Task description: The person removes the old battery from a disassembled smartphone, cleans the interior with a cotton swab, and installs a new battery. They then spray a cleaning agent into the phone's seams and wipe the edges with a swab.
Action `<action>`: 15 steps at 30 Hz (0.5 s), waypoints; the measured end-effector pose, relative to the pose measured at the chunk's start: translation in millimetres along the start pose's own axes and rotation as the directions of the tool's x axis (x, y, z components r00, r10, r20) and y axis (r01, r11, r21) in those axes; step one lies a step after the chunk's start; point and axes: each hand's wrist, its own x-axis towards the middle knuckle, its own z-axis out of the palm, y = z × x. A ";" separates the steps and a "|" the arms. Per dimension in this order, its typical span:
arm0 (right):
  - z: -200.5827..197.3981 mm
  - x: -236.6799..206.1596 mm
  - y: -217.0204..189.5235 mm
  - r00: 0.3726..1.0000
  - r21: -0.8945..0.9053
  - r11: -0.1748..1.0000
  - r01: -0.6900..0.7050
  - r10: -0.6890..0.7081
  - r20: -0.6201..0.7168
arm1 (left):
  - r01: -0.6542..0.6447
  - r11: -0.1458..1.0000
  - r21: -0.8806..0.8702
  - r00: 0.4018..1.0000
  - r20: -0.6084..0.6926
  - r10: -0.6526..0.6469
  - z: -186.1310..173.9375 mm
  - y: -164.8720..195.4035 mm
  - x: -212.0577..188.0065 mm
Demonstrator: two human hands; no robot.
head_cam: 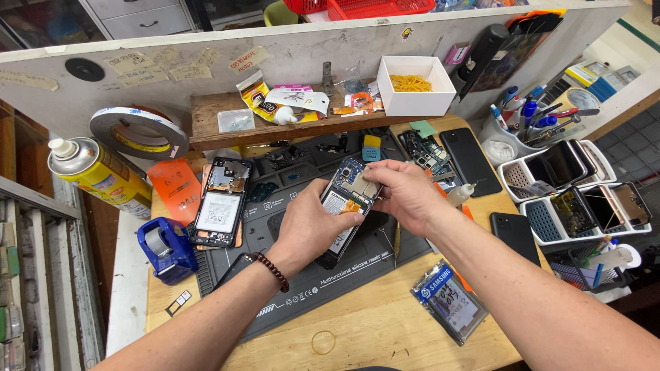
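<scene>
Head view: left hand (313, 223) and right hand (405, 196), fingers both gripping opened phone (347, 199) over repair mat (323, 275).

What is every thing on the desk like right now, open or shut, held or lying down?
opened phone: back off, held above the mat
left hand: gripping the opened phone
right hand: fingers pinched at its top
second phone: back off, lying flat
black phone: whole, lying flat
white box: open
spray can: uncapped, tilted

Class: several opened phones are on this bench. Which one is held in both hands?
The opened phone at centre, gripped by left hand and right hand; the other lies untouched.
</scene>
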 end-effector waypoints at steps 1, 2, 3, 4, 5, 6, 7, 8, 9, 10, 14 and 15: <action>1.1 0.9 0.3 1.000 -0.014 1.000 0.015 -0.015 -0.004 | -0.005 1.000 0.013 1.000 0.006 0.005 1.2 -0.7 -0.2; 2.1 2.3 0.2 0.999 -0.028 0.999 0.031 -0.031 -0.008 | -0.010 1.000 0.025 1.000 0.012 0.010 2.6 -1.4 0.4; 3.0 3.6 -0.1 0.999 -0.042 0.998 0.048 -0.049 -0.013 | -0.018 0.999 0.036 1.000 0.019 0.017 3.5 -2.9 1.2; 3.4 4.6 -0.8 0.999 -0.062 0.997 0.052 -0.053 -0.012 | -0.010 0.993 -0.116 0.998 0.062 0.017 5.5 -4.1 2.6; 3.2 4.8 -1.9 0.998 -0.083 0.995 0.054 -0.055 -0.010 | 0.006 0.964 -0.267 0.994 0.105 0.023 7.7 -5.7 4.3; 3.5 5.3 -3.0 0.998 -0.103 0.993 0.056 -0.057 -0.006 | 0.030 0.912 -0.409 0.989 0.144 0.033 8.4 -8.7 5.6; 3.6 4.8 -3.8 0.999 -0.068 0.997 0.033 -0.032 0.014 | 0.115 0.856 -0.505 0.979 0.203 -0.012 8.7 -12.2 7.3; 2.4 3.4 -5.3 0.999 -0.035 0.999 0.010 -0.009 0.034 | 0.201 0.783 -0.589 0.963 0.266 -0.047 8.5 -15.1 10.4; 2.0 1.8 -6.1 0.999 -0.004 1.000 -0.015 0.015 0.051 | 0.287 0.694 -0.660 0.940 0.333 -0.073 8.6 -18.2 12.5; 1.1 -0.9 -6.3 0.995 -0.002 1.000 -0.028 0.028 0.091 | 0.298 0.655 -0.695 0.938 0.340 -0.067 9.6 -20.7 14.4; 0.9 -9.6 -3.0 0.988 -0.030 0.999 -0.045 0.049 0.148 | 0.334 0.527 -0.782 0.930 0.364 -0.050 9.8 -27.9 20.8; 1.6 -10.6 -1.5 0.990 -0.044 0.998 -0.041 0.046 0.132 | 0.342 0.505 -0.792 0.927 0.372 -0.045 9.6 -28.6 21.6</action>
